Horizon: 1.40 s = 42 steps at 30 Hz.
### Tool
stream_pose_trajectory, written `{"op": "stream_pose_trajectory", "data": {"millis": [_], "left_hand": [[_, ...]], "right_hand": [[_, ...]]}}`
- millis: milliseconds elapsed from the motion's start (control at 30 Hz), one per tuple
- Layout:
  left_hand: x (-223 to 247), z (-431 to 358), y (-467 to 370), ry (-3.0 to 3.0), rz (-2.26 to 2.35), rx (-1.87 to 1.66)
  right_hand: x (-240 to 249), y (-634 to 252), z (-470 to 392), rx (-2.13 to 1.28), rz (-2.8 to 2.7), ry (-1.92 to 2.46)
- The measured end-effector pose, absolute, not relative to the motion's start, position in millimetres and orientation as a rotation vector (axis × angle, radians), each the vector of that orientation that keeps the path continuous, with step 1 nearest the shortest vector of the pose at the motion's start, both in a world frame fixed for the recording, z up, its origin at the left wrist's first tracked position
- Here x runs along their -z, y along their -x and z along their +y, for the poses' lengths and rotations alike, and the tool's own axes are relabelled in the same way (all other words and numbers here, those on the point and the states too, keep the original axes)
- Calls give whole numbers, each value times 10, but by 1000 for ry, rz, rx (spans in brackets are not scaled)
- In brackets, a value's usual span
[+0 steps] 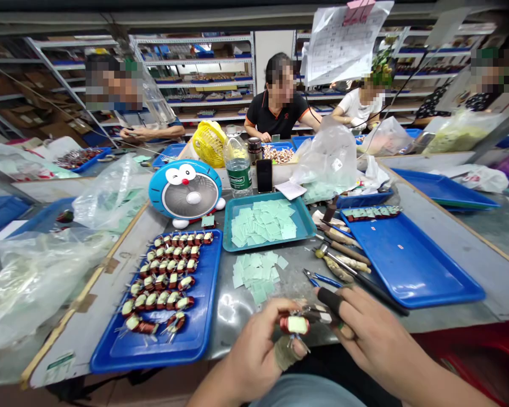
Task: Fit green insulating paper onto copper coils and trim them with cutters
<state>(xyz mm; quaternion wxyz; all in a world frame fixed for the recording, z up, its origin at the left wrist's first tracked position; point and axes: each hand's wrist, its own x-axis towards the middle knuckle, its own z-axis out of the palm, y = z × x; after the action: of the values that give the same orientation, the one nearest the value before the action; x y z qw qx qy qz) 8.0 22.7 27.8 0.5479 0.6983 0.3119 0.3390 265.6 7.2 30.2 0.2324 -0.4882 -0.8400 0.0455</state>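
My left hand (263, 345), with tape round its thumb, pinches a small copper-wound coil (296, 324) with a pale block on its face and thin wire leads below. Close to its right side, my right hand (360, 328), a dark sleeve on one finger, is closed round a dark tool (318, 312) with a metal end. The tool's kind is blurred and mostly hidden by the fingers; its tip is near or touching the coil, I cannot tell which. Rows of similar coils (169, 282) lie in the blue tray (195, 345) on the left.
Pale green sheets (258, 271) lie loose before a teal tray (229, 240) of more sheets. Blue-handled pliers (324, 278) and hammers (339, 263) lie near the right blue tray (445, 297), which has coils along its back edge. A fan (186, 192) and bottle (237, 169) stand behind; co-workers sit opposite.
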Motion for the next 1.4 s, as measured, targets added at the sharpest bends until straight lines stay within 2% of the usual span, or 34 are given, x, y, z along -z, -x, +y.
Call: {"op": "stream_pose_trajectory", "data": {"millis": [133, 400, 567, 833, 1133, 1300, 1400], "left_hand": [[-380, 221, -74, -1688, 707, -774], [-293, 207, -207, -1280, 522, -844], [-311, 240, -228, -1539, 717, -964], [-338, 332, -184, -2074, 874, -1082], [-388, 265, -167, -1944, 949, -1138], [-342, 209, -153, -2026, 1121, -1117], [-326, 235, -123, -2014, 1088, -1053]], "right_hand": [[-319, -2734, 116, -72, -2356, 1339], [-310, -2726, 109, -279, -2333, 1341], [-375, -2687, 13, -399, -2340, 1495], [-414, -2551, 52, -771, -2311, 1830], [-471, -2461, 81, -548, -2333, 1775], [-471, -2430, 181, -90, -2312, 1587], [-452, -2452, 172, -75, -2362, 1537]]}}
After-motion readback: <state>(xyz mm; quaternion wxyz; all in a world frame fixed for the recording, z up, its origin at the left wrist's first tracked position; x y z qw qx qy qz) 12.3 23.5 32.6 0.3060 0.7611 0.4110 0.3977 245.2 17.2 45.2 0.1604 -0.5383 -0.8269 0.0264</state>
